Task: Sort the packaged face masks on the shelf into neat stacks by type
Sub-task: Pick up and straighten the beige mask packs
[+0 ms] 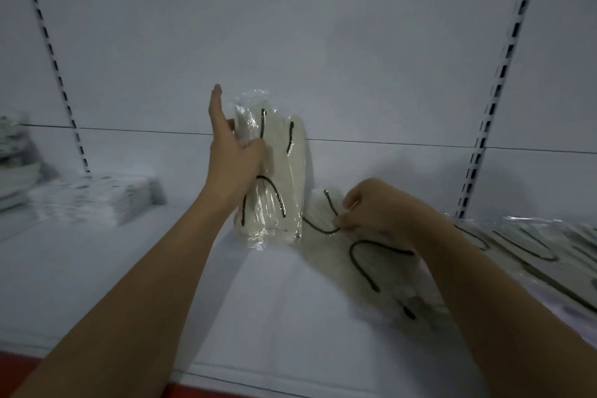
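Two bare arms reached out from the bottom edge over the white shelf (284,317), which had a red strip along its front. Near the middle of the shelf, the left hand (231,158) held a bundle of white masks (274,171) in clear plastic wrap. That bundle stood upright, with its bottom end touching the shelf. The thumb pressed on the front of the bundle, and the fingers went straight up along its left side, so the hand was grasping it. Black ear loops showed through the wrap. Just to the right of the bundle, the right hand (378,207) was curled, and its fingertips pinched the wrap of another white mask pack (365,255). This pack lay flat on the shelf and touched the foot of the standing bundle. It had black loops too. More packs lay under it, but they were blurry. Far to the right of the bundle, a spread of wrapped masks (542,245) lay flat in a loose, messy row near the right edge. Far to the left of the bundle, a flat stack of white packs (97,197) sat on the shelf, and a taller blurry pile (16,165) stood at the left edge. Behind the bundle rose the white back wall (290,42), with a slotted metal rail (497,90) on each side.
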The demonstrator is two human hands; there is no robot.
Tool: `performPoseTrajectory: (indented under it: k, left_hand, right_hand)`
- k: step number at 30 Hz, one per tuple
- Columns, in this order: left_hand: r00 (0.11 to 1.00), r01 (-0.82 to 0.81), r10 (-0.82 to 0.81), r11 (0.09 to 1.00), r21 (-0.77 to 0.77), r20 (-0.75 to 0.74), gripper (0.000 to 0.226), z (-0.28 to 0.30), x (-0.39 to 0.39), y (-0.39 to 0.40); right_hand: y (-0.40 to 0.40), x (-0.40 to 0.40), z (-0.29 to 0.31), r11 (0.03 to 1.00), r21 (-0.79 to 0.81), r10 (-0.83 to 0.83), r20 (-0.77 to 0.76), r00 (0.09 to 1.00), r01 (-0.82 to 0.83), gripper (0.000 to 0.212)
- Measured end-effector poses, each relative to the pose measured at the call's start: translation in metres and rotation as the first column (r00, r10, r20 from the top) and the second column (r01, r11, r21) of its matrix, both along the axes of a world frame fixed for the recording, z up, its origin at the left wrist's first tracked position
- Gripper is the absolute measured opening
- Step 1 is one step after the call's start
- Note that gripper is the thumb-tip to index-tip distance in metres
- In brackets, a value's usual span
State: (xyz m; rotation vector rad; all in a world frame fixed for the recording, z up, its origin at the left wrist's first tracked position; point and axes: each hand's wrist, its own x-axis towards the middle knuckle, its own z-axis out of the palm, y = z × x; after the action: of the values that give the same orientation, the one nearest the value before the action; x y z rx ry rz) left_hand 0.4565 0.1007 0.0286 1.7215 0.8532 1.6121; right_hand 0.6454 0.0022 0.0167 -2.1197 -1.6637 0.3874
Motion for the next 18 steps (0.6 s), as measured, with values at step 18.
performPoseTrajectory:
  k: [18]
  left_hand:
    - [0.876, 0.481, -0.471, 0.862, -0.16, 0.101, 0.048, -0.006, 0.031, -0.024]
  right_hand:
    - [0.005, -0.01, 0.002, 0.662, 0.692, 0.303, -0.599, 0.741, 0.289, 0.017]
